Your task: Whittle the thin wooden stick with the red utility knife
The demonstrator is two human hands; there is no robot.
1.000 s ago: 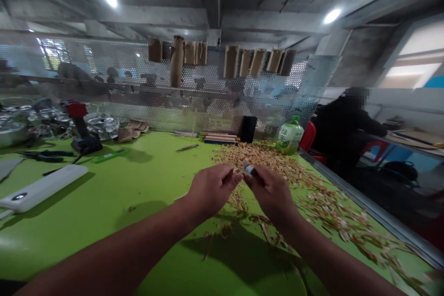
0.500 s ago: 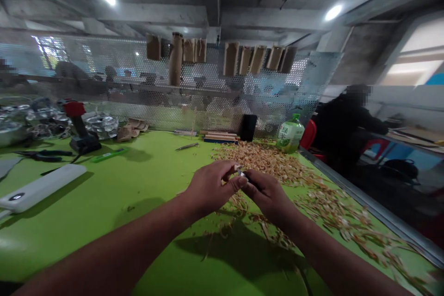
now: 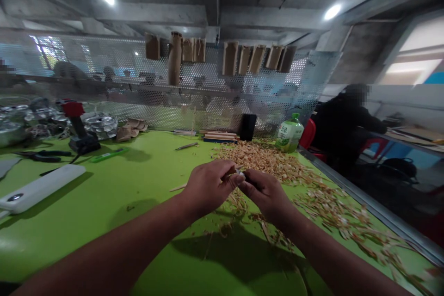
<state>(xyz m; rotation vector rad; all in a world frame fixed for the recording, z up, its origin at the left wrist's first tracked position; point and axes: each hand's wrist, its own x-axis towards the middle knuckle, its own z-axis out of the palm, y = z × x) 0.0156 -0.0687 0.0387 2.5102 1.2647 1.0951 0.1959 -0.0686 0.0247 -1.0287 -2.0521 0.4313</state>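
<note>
My left hand [image 3: 210, 185] and my right hand [image 3: 265, 190] meet above the green table [image 3: 114, 194], fingers closed. A thin wooden stick [image 3: 178, 188] runs through my left hand, its end poking out to the left. My right hand grips a small blade-like tool [image 3: 242, 175], of which only the pale tip shows where the two hands touch. Wood shavings [image 3: 267, 159] lie heaped just beyond and to the right of both hands.
A white power bank [image 3: 40, 188] lies at the left. A red-and-black tool [image 3: 79, 128], metal parts [image 3: 100, 125], a green bottle [image 3: 289, 134], a black phone [image 3: 248, 127] and sticks [image 3: 220, 137] line the mesh screen. A person in black [image 3: 347, 125] sits at the right.
Both hands have dropped slightly and drawn closer together. The tool's tip, plain between the hands a second ago, is now mostly hidden by my fingers.
</note>
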